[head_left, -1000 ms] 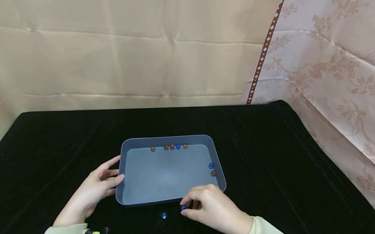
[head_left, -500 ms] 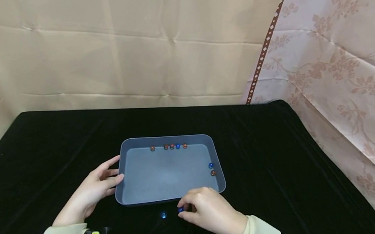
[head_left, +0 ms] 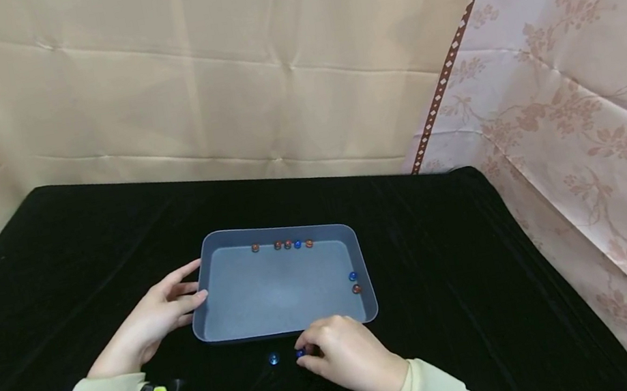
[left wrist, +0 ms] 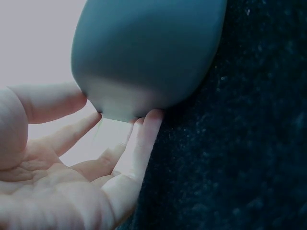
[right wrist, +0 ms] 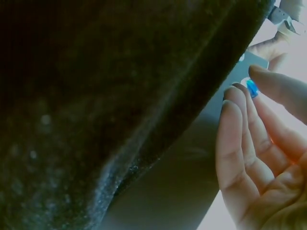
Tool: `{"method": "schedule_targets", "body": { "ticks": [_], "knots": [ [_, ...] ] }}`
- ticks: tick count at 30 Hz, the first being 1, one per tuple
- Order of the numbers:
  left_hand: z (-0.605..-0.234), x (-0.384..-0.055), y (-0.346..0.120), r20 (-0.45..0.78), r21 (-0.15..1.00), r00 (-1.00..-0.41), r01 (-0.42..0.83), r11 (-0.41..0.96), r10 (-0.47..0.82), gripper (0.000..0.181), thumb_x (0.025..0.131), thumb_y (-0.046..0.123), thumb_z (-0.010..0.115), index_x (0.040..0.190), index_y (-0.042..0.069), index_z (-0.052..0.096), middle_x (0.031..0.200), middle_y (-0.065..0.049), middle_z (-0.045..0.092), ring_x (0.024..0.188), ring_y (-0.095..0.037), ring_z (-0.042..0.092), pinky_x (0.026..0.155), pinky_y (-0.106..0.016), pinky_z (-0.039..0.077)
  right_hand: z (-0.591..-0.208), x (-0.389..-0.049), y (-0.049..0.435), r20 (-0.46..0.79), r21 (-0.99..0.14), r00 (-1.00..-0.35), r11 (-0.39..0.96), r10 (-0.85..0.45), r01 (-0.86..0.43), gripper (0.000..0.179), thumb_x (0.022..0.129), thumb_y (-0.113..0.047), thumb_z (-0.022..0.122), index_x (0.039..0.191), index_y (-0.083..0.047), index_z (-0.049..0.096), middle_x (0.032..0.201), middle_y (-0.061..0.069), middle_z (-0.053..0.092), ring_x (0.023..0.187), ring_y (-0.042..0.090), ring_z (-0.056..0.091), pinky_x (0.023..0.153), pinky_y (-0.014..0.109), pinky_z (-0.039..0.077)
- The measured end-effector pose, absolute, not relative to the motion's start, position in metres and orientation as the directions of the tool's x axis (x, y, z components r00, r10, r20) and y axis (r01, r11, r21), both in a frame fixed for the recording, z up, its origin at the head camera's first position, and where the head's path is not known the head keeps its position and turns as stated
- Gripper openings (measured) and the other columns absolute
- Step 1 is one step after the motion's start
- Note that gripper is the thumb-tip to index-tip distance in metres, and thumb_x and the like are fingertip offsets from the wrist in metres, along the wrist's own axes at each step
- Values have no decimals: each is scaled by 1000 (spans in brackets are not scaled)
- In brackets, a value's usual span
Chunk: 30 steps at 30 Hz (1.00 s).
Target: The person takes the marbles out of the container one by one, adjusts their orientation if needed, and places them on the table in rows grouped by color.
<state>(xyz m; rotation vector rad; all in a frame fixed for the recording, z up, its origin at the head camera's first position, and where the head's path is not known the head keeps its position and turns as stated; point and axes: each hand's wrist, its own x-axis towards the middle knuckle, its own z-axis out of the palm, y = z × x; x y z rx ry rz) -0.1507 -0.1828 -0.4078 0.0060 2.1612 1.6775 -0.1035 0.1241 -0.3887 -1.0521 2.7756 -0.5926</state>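
A blue-grey rectangular tray lies on the black cloth, with several orange-brown and blue marbles inside it. My left hand rests its fingertips against the tray's left outer wall; in the left wrist view the extended fingers touch that wall. Just in front of the tray, my right hand pinches a dark blue marble between thumb and forefinger. The same marble shows between the fingertips in the right wrist view. Left of it, another blue marble lies on the cloth.
Inside the tray, a row of marbles lies along the far wall, and two more lie by the right wall. Black cloth covers the table. Behind hang a beige curtain and a floral curtain.
My right hand has shifted slightly left and toward me with the blue marble between its fingertips. The left hand and tray show almost no movement.
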Motion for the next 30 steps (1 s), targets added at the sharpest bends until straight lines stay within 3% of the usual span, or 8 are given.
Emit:
{"method": "schedule_targets", "body": {
  "ticks": [11,21,30],
  "knots": [
    [-408,-150,-183,-295,933,-922,-222,283,250,71,102,27,55,160,13,15,148,-31,36,126,-38,53,103,-50,50,-389,-103,122,44,-250,-736,706,-676,-663,11,87,-23,76,96,-18,78,88,-8,74,72,-1,63,59,14,49],
    [-407,-150,-183,-301,932,-919,-227,283,254,70,103,28,53,160,13,14,148,-32,34,127,-41,51,102,-49,51,-389,-103,120,25,-192,-715,698,-699,-689,9,88,-23,75,96,-20,78,91,-10,75,74,-1,66,57,12,48],
    [-407,-150,-183,-305,929,-920,-230,291,247,70,103,28,53,160,14,14,148,-32,34,128,-41,51,103,-50,51,-392,-102,116,37,-24,-701,701,-712,-713,8,87,-27,75,94,-25,78,86,-12,73,68,1,65,49,17,46]
  ]
}}
